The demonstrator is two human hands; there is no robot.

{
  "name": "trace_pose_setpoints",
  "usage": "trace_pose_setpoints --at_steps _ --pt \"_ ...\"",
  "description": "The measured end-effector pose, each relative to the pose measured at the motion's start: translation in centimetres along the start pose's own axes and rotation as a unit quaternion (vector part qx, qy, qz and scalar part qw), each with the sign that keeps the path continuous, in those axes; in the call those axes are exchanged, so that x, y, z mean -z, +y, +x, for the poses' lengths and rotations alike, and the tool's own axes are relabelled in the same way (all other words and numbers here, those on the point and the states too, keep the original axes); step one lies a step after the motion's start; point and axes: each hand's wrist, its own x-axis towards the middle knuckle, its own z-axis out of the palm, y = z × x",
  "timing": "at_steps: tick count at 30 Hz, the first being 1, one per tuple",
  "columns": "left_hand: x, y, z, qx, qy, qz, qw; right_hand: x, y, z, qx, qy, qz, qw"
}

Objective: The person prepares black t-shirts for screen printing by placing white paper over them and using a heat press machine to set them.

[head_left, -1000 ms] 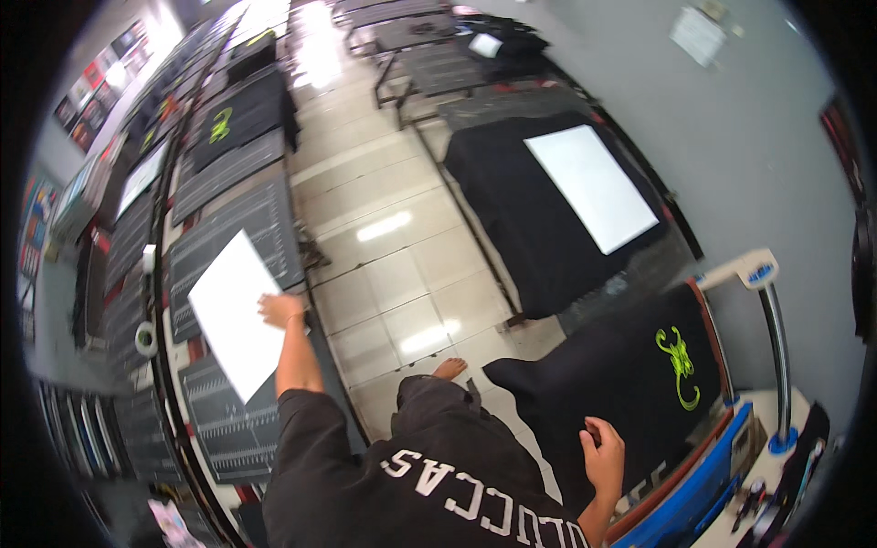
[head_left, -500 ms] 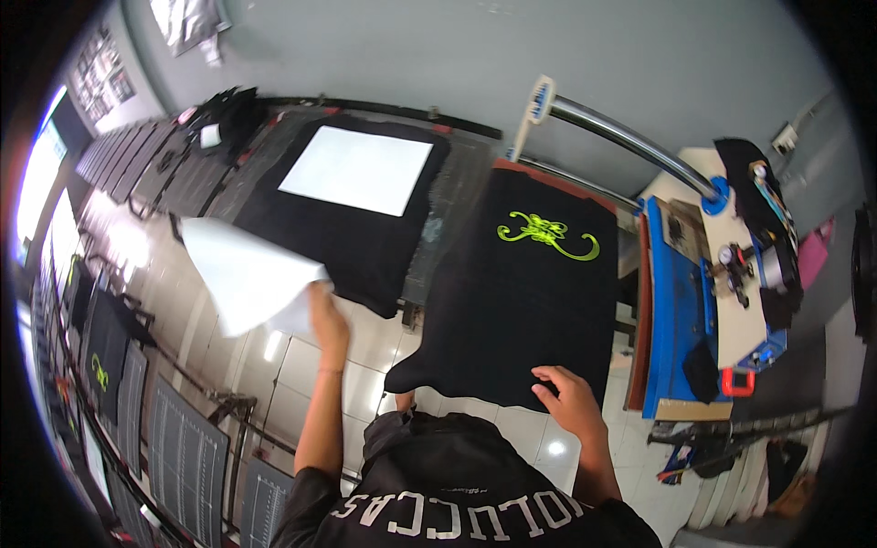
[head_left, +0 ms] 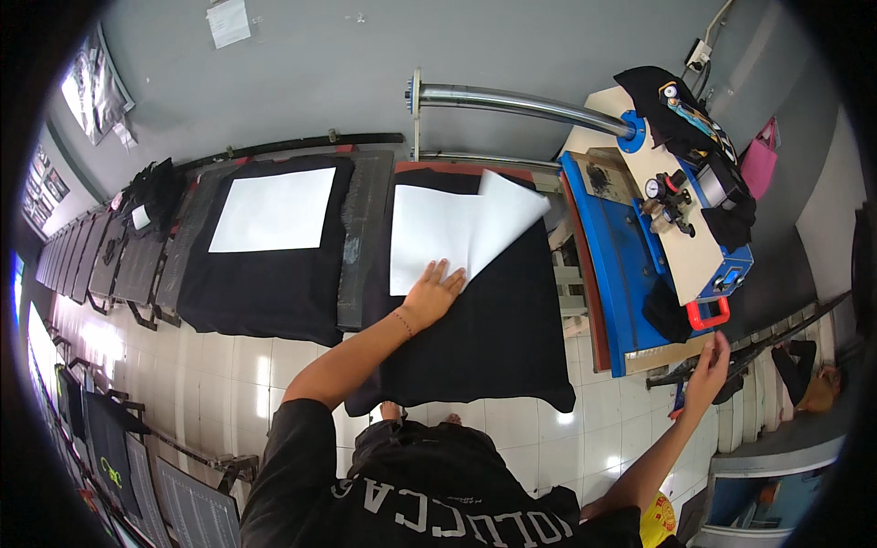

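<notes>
Head view: white sheet point(head_left: 429, 233) lying on black garment point(head_left: 493, 352) at the centre of the frame, right part bent up and folded askew, hiding the cloth beneath. Left hand point(head_left: 432, 294) spread on the sheet's lower edge, palm down, grasping nothing, covering part of that edge. Right hand point(head_left: 708, 370) at lower right, just below the red handle point(head_left: 711, 323) of a blue-and-cream heat press point(head_left: 626, 315), fingers partly curled; cannot tell whether touching the handle or just apart from it. Yellow item point(head_left: 658, 522) at the bottom edge, half hidden by the right arm, too cut off to name. Far left rim blurred and dark.

Around these: second white sheet point(head_left: 272, 210) flat on second black garment point(head_left: 260, 288), left of centre; chrome column point(head_left: 525, 102) across the top; pressure gauge point(head_left: 652, 188) and draped black cloth point(head_left: 671, 105) on the press at upper right; pink bag point(head_left: 760, 163) beyond.

Compared with half a second ago: first sheet brought from mid-air at left onto the garment; lime-green print, bare then, now out of sight; right hand away from the garment's lower edge.
</notes>
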Motion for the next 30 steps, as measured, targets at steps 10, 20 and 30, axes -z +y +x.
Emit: trace_pose_setpoints --at_steps 10,20,30 --pt "-1.7 -1.5 -1.1 0.048 -0.023 -0.086 0.995 -6.5 2.2 5.6 0.030 -0.126 -0.251 0.959" --pt "-1.5 0.4 1.9 0.049 -0.011 -0.134 0.990 -6.4 1.6 3.9 0.065 -0.090 -0.298 0.948" --pt "-0.3 6.4 12.7 0.010 -0.086 -0.181 0.980 -5.4 3.8 5.9 -0.013 -0.083 -0.051 0.995"
